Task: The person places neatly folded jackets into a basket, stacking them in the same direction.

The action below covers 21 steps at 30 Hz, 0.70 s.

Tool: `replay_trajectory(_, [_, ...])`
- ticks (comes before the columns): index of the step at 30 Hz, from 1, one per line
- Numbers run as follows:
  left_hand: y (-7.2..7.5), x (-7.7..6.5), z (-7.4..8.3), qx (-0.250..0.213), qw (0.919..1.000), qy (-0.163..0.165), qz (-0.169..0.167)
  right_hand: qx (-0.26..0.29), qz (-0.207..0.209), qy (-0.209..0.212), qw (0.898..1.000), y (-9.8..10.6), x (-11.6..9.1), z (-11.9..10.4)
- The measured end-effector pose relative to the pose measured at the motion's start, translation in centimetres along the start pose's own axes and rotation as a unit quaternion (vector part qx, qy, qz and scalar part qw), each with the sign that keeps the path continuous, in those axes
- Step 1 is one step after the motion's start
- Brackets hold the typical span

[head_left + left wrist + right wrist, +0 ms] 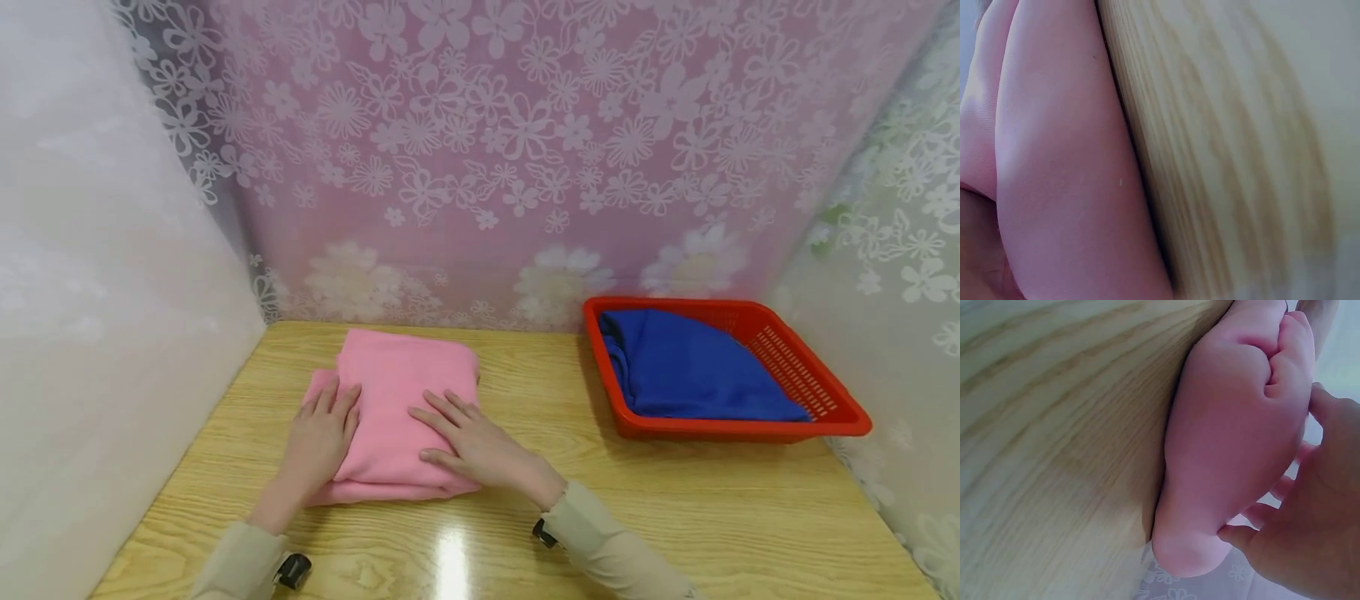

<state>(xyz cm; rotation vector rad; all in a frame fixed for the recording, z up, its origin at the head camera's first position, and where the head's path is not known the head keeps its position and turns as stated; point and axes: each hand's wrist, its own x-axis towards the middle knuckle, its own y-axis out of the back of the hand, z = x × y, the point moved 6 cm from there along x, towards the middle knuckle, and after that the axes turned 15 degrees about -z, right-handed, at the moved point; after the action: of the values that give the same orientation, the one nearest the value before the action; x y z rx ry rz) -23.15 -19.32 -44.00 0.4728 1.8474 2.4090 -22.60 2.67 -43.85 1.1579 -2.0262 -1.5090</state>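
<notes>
Rests left hand (pixel 318 437) and right hand (pixel 480 446), fingers outstretched and gripping nothing, on folded pink cloth (pixel 385 417) at seven o'clock in the head view, flat on the tabletop (pixel 555 379). Could, by pushing unevenly, skew the layer sticking out at nine o'clock or bunch the loose folds facing six. Has, at three o'clock from there, a basket (pixel 720 428) with blue cloth (pixel 686 371) lying inside.
</notes>
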Motion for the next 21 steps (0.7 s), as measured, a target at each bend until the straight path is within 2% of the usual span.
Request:
replay_trajectory(4, [-0.1, 0.1, 0.4, -0.001, 1.0000, 0.007, 0.003, 0.007, -0.003, 0.001, 1.000, -0.1, -0.4, 0.2])
replay_trajectory(8, [-0.3, 0.4, 0.5, -0.001, 0.9999, 0.011, -0.008, 0.009, -0.002, 0.002, 1.000, -0.1, -0.6, 0.3])
replay_trajectory(16, [-0.7, 1.0, 1.5, 0.016, 0.9994, -0.002, -0.030, -0.001, 0.004, -0.005, 1.000, 0.0, -1.4, 0.7])
replay_trajectory(21, [-1.1, 1.3, 2.1, 0.008, 0.9993, -0.004, -0.037, 0.002, 0.002, -0.013, 1.000, -0.3, -2.0, 1.2])
